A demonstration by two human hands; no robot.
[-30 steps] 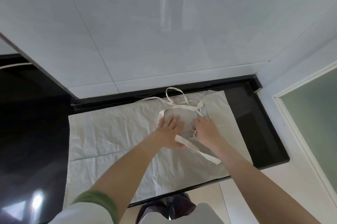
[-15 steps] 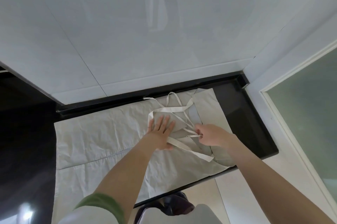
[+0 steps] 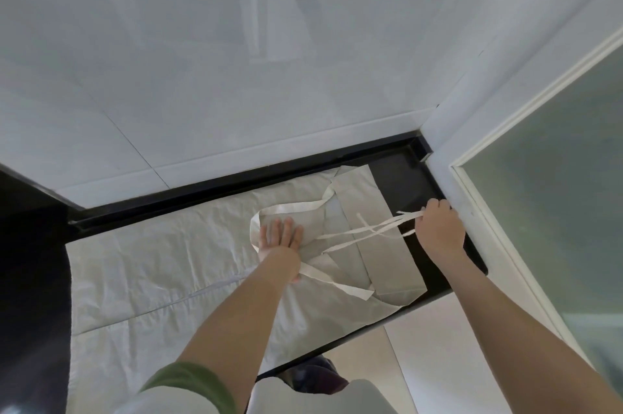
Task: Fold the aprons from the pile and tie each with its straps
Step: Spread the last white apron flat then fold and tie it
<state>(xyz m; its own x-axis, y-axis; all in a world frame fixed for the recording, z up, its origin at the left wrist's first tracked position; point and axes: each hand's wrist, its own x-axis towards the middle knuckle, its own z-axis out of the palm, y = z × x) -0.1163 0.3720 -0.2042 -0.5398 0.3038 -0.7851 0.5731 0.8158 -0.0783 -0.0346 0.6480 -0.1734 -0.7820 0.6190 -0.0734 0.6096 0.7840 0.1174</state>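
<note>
Head view: our left hand (image 3: pixel 281 238) lies flat, fingers straight and together, pressing on the folded apron (image 3: pixel 384 265). The apron sits at the right end of a black counter (image 3: pixel 397 177), on top of a pale creased cloth (image 3: pixel 151 265). We cannot tell whether that cloth is more aprons. Our right hand (image 3: pixel 438 228) is a fist around the straps (image 3: pixel 377 228), which run taut from the apron. The strap ends are hidden in the fist. Our sleeve (image 3: pixel 192 383) covers the cloth's near edge.

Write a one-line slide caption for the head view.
Left hand presses the apron flat; right hand grips its straps, stretched out to the right.
</note>
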